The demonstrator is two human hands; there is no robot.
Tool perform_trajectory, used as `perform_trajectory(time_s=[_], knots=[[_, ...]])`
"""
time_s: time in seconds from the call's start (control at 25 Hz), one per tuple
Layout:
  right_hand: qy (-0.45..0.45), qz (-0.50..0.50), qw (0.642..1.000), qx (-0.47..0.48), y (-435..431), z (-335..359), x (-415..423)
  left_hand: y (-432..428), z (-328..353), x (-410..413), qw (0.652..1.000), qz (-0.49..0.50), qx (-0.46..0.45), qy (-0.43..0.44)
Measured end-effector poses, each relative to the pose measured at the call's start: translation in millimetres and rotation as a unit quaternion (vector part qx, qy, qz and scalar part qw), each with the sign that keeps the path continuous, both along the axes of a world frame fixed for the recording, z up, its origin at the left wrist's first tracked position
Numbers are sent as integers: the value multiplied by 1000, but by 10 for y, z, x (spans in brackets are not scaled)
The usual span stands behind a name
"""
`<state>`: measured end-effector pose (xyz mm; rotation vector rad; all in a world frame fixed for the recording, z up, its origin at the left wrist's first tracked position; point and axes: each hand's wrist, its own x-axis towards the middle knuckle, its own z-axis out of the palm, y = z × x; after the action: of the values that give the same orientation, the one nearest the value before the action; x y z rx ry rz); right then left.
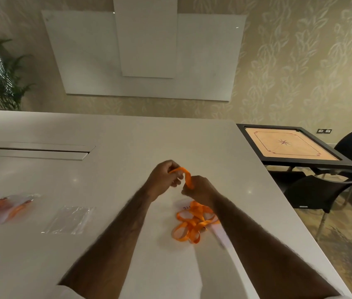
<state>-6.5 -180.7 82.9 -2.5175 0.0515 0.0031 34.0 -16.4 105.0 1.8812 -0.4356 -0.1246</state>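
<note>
Pale table: left grip, right grip both pinch orange strap (blurred card, perhaps, beneath).

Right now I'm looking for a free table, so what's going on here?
A person is working an orange strap with both bare hands above the white table. The left hand and the right hand each pinch it, with a short arch of it between them. The rest lies in a loose tangle under the right forearm. A clear bag lies flat to the left, and farther left is a blurred packet with something orange inside.
</note>
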Motion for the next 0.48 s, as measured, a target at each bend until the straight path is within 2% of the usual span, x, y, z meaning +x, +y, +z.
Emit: perform_trajectory(time_s=[0.08, 0.2, 0.32, 0.4, 0.48], knots=[[-11, -36, 997, 63, -60, 194, 16, -40, 175, -8, 995, 21, -98, 0], [-44, -56, 972, 223, -117, 569, -44, -142, 329, -79, 987, 32, -160, 8], [-118, -45, 961, 246, -125, 969, -109, -292, 382, -199, 979, -47, -196, 44], [-154, -42, 952, 260, -93, 1196, -132, -376, 360, -267, 977, -138, -158, 35], [-165, -46, 941, 293, -80, 1358, -144, -454, 332, -337, 979, -191, -67, 28]])
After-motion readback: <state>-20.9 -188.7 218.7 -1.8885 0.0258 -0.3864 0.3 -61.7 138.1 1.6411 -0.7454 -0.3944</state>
